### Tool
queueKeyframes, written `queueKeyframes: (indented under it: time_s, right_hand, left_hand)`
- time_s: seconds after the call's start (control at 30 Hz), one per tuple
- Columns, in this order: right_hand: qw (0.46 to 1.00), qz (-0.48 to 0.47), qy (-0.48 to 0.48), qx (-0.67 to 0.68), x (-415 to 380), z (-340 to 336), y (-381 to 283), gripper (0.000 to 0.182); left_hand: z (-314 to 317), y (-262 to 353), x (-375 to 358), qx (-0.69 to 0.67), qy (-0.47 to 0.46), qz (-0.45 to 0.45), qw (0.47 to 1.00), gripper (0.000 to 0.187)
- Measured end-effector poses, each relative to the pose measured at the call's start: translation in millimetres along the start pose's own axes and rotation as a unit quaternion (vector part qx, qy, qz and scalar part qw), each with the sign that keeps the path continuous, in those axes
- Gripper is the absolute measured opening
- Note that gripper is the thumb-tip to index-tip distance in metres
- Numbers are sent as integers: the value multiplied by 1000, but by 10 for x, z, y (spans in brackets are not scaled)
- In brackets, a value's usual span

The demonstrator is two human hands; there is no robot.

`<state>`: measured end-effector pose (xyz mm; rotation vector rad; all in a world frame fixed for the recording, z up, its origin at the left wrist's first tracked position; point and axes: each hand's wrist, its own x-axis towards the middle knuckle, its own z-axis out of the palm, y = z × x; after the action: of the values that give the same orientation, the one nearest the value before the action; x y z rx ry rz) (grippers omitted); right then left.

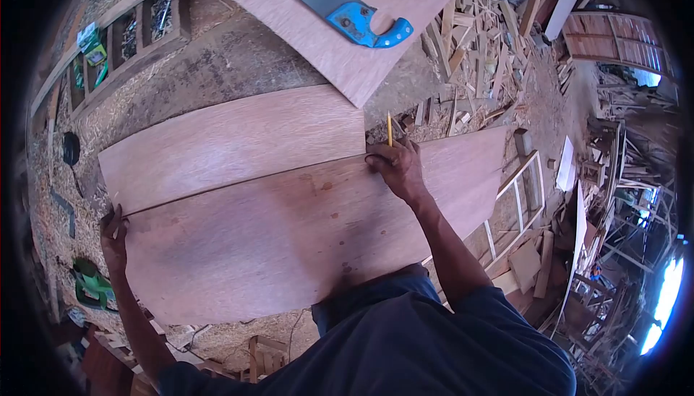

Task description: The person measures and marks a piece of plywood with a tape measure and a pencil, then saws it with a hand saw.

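A large plywood sheet [260, 251] lies in front of my body, with a narrower plywood piece [238, 143] along its far edge. At the left end of the line where they meet, my left hand [114, 235] grips the plywood edge between thumb and fingers. My right hand [397, 168] has a yellow pencil [390, 130] between its fingers, point upward. It rests on the large sheet's far edge, beside the narrow piece's right end. Farther off, a handsaw [354, 20] with a blue handle lies on another plywood sheet [289, 27], whose corner reaches the narrow piece.
Wood offcuts [477, 42] are heaped at the upper right. A slatted wooden frame [137, 42] stands at upper left, with a green-and-white packet [91, 45] on it. A green tool [92, 284] sits at lower left. Another light frame [520, 204] leans right of the large sheet.
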<state>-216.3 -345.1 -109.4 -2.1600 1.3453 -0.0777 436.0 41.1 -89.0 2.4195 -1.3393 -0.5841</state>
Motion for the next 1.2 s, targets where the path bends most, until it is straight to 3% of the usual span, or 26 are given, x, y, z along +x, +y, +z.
queueKeyframes:
  time_s: [0.13, 0.23, 0.37, 0.5, 0.6, 0.8, 0.93, 1.0, 1.03, 1.07, 1.1, 1.13, 1.17, 1.2]
  right_hand:
    - [999, -18, 30, 13, -21, 80, 24, 22]
    - [998, -6, 52, 28, -45, 82, -11, 18]
    - [997, -8, 70, 43, -69, 86, -13, 16]
    - [996, -2, 70, 47, -102, 90, -12, 18]
    - [996, -5, 78, 51, -107, 100, -6, 20]
    - [995, 2, 81, 63, -86, 122, 7, 18]
    - [995, 10, 75, 58, -64, 46, -72, 15]
    - [994, -6, 58, 92, -55, 246, 177, 16]
    - [994, -57, 85, 38, -41, 232, 211, 17]
    - [994, -41, 72, 65, -27, 210, 156, 14]
    - [988, -36, 48, 143, -6, 232, 194, 11]
    - [979, -30, 41, 199, 6, 214, 130, 11]
    - [969, -38, 67, 234, -2, 194, 49, 7]
    - [969, -24, 58, 239, 5, 156, -25, 8]
  left_hand:
    - [15, -118, -18, 13, -12, -12, 1000, 42]
    - [53, -155, -40, -52, -9, 3, 999, 42]
    - [104, -8, -41, 50, 7, 3, 999, 44]
    - [96, -170, -6, -21, -9, -30, 999, 44]
    - [87, -168, 8, 23, -10, -20, 999, 45]
    - [118, -215, 0, -71, -5, -54, 996, 48]
    - [193, -163, -52, -156, 74, -93, 981, 50]
    - [247, -469, -64, -256, 97, -124, 954, 49]
    - [238, -778, -87, -234, 56, -136, 961, 49]
    - [237, -816, -128, -145, 59, -91, 983, 48]
    - [198, -620, -190, -191, 96, -81, 974, 40]
    - [129, -390, -158, -110, 93, -80, 986, 29]
    - [137, -291, -131, -147, 115, -70, 980, 23]
    - [119, -224, -90, -123, 127, -72, 982, 25]
